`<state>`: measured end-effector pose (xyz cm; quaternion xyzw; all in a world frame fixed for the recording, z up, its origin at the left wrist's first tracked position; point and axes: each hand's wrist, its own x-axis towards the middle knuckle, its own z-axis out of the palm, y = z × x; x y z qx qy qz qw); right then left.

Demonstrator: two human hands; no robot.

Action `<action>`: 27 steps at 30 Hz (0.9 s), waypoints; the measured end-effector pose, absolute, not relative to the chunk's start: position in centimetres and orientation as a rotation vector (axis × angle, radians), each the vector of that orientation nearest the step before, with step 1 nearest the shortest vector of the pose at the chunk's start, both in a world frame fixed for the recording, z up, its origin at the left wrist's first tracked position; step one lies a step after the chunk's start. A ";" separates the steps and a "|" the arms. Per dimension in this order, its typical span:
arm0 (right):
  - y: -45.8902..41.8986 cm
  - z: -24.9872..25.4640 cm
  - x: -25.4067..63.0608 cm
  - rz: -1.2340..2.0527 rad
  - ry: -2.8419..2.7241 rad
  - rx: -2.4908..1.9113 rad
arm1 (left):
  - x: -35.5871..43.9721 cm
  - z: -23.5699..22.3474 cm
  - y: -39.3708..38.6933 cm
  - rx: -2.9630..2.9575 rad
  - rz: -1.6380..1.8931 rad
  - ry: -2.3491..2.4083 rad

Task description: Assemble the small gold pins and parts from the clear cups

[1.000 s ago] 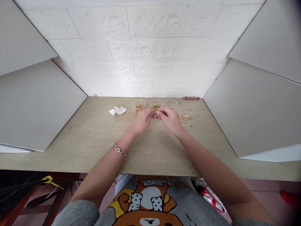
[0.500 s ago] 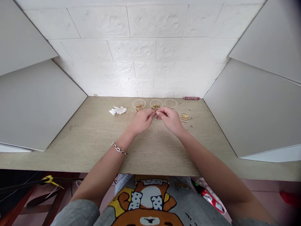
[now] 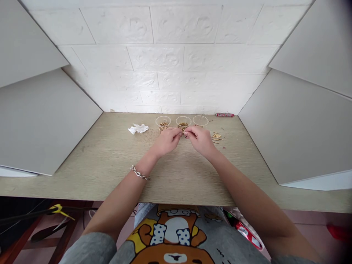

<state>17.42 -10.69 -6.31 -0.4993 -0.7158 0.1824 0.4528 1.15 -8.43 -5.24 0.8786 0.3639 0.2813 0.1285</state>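
Note:
My left hand (image 3: 169, 140) and my right hand (image 3: 200, 139) meet fingertip to fingertip over the table, both closed in a pinch. Whatever sits between the fingertips is too small to make out. Just behind them stands a clear plastic cup (image 3: 183, 120) with small gold-coloured pieces in it. Beyond my left hand is another clear cup (image 3: 163, 120) of small copper and gold pieces. A third clear cup (image 3: 200, 119) stands behind my right hand, its lower part partly hidden. To the right lies a loose pile of thin gold-coloured sticks (image 3: 216, 136).
Crumpled white tissue (image 3: 138, 128) lies on the wooden table (image 3: 110, 161) at the left. A red tube-like item (image 3: 224, 115) rests against the white brick-patterned wall (image 3: 154, 80). Grey panels (image 3: 297, 128) close in both sides.
Both hands stay pinched together in nearly the same place, with only slight finger movement. The whole view has shifted very slightly. Nothing on the table has visibly moved.

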 end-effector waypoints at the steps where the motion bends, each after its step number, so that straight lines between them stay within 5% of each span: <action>1: -10.7 -6.3 17.4 0.454 -1.775 -1.233 | 1.1 -5.3 -8.4 2.571 0.819 1.048; 12: -10.4 -6.7 17.4 0.499 -1.799 -1.260 | 0.8 -5.7 -8.3 2.919 0.710 1.061; 27: -10.6 -6.6 17.1 0.371 -1.834 -1.243 | 1.2 -5.8 -8.3 2.437 0.819 1.085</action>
